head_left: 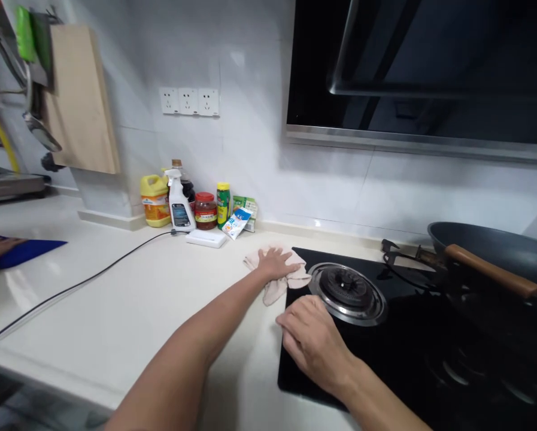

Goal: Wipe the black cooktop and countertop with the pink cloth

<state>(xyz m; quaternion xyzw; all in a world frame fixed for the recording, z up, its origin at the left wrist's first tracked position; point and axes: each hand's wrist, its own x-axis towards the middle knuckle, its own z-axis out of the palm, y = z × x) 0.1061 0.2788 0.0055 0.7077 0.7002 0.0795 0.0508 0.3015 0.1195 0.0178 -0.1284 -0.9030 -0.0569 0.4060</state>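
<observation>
While the cloth (275, 290) stretches sideways, one corner nearward, the left hand (274, 264) lies splayed, right hand (312, 337) curled.

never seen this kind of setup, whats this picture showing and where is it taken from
There is no machine, only a person's bare hands, seen in one picture from a camera worn on the head. The left hand lies spread on a cloth by the hob. The right hand is loosely curled over the hob's left edge; its palm is hidden. A wok stands on the right. A spray bottle and jar stand along the counter's back. Far left, another person's hand rests on something blue.
</observation>
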